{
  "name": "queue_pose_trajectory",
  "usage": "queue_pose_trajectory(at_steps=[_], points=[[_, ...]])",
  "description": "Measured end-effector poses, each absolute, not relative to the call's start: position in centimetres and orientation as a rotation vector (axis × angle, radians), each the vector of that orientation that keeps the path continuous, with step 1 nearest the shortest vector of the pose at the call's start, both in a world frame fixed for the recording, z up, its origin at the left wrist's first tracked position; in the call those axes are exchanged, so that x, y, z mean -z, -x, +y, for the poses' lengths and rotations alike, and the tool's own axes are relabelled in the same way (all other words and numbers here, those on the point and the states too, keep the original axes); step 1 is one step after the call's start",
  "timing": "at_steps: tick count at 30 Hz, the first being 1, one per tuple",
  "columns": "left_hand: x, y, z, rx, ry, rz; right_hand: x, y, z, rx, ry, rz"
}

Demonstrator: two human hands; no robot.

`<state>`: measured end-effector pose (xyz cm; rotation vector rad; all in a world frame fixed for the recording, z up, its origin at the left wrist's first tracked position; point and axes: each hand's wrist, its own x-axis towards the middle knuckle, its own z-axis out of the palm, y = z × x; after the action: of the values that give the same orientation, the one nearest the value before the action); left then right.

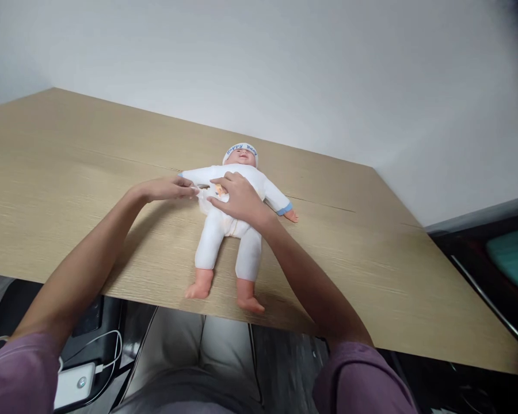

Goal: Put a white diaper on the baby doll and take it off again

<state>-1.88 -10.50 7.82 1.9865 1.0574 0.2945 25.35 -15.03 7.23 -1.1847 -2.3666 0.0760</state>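
— Where do we have the doll [231, 221] right now?

— Flat on its back on the wooden table [69, 172], head in a white cap [240, 152] pointing away from us, its 2 bare feet just short of the near edge. That keeps the chest turned up toward us, where both hands are at work.

— And our left hand [166, 188]?

— It reaches in from the side, and its fingertips are pinched shut on the white romper [224, 215] where the doll's near sleeve meets the chest. It looks as if the cloth is drawn sideways there, probably to hold the opening apart (a small dark gap shows just beside the fingertips).

— The right hand [237, 198]?

— It lies across the doll's chest and belly, fingers curled down onto the romper, thumb toward the gap. We would call it closed on the fabric and pressing, which also keeps the light doll from sliding while the other hand pulls. How firmly it grips, we cannot tell.

— Anything else around?

— The doll's far arm lies out to the side, 1 blue cuff [285, 209] showing. Below the table edge we see our grey trousers [198, 356] and a white power bank [75, 384] with its cable.
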Motion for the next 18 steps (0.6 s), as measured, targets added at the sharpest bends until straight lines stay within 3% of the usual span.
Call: queue_pose_trajectory(at_steps=[9, 18], points=[[-5.8, -5.5, -11.4, -0.745, -1.692, 0.877, -5.3, -25.7, -14.1, -0.192, 1.155, -2.200], [-1.6, -5.9, -11.0, -1.100, -1.576, 0.904, -6.1, -25.6, -14.8, -0.352, 1.233, -2.009]])
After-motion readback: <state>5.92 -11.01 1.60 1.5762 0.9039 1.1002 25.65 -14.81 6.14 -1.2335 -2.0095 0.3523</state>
